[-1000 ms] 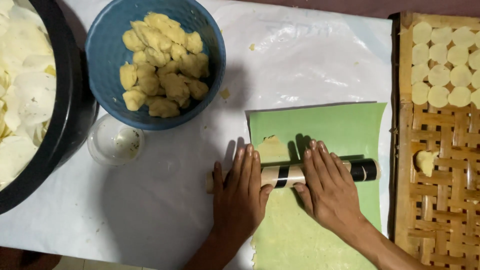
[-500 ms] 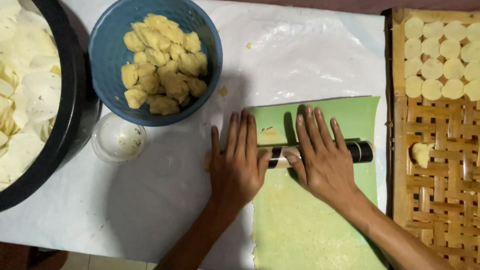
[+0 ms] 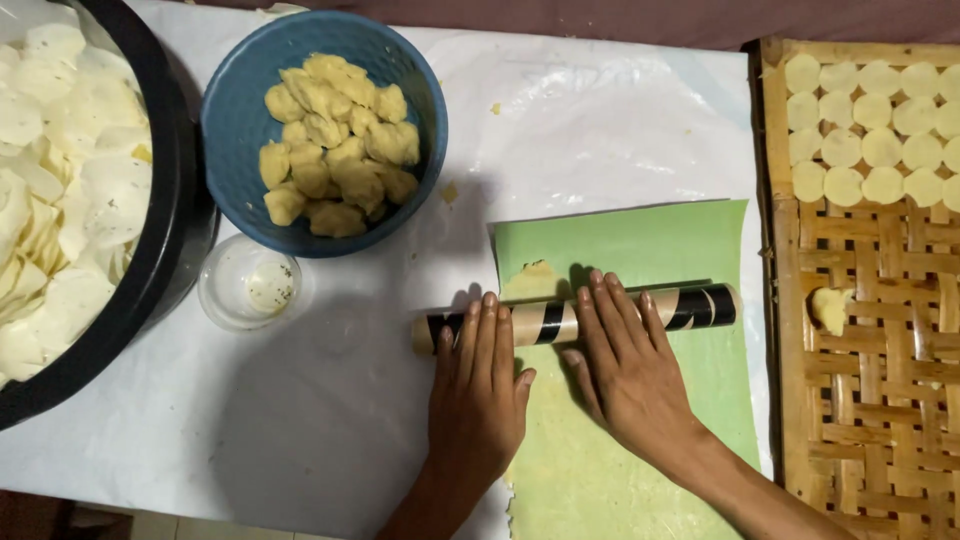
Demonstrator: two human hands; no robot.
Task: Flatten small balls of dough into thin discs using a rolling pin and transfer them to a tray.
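Rolled back toward near bench edge since earlier frame: roller (image 3: 575,318) under left hand (image 3: 478,395) and right hand (image 3: 628,375), fingers flat, close together, pressing; keep pressure even across dough sheet (image 3: 590,470).

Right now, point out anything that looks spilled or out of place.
Small dough crumbs lie loose on the white sheet beside the blue bowl. One dough piece sits alone on the woven tray, apart from the neat rows of discs.
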